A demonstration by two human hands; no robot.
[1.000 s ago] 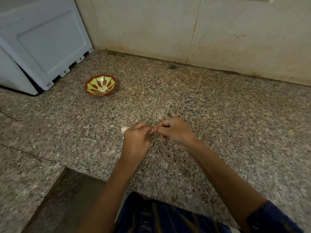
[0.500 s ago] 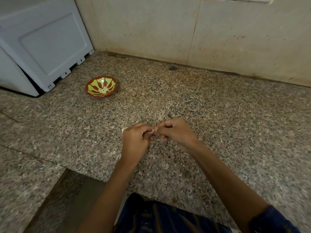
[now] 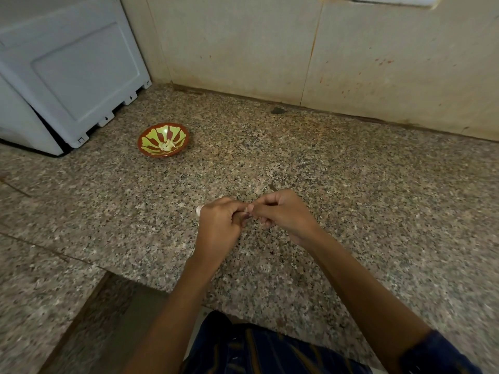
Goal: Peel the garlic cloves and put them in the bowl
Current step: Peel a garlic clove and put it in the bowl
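Near the tabletop's [image 3: 351,211] middle, left hand [image 3: 218,225] and right hand [image 3: 283,214] pinch one garlic clove [image 3: 246,209] between fingertips; peel skin off in small pulls, then carry it to the bowl [image 3: 163,140] at ten o'clock

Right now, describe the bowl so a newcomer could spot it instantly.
Start at the big pale grey appliance in the far left corner of the speckled granite counter. Just off its near corner, well beyond both hands, sits the bowl, small and shallow, with pale garlic pieces inside. It is the only dish here, red-brown with yellow-green petal shapes radiating from its centre.
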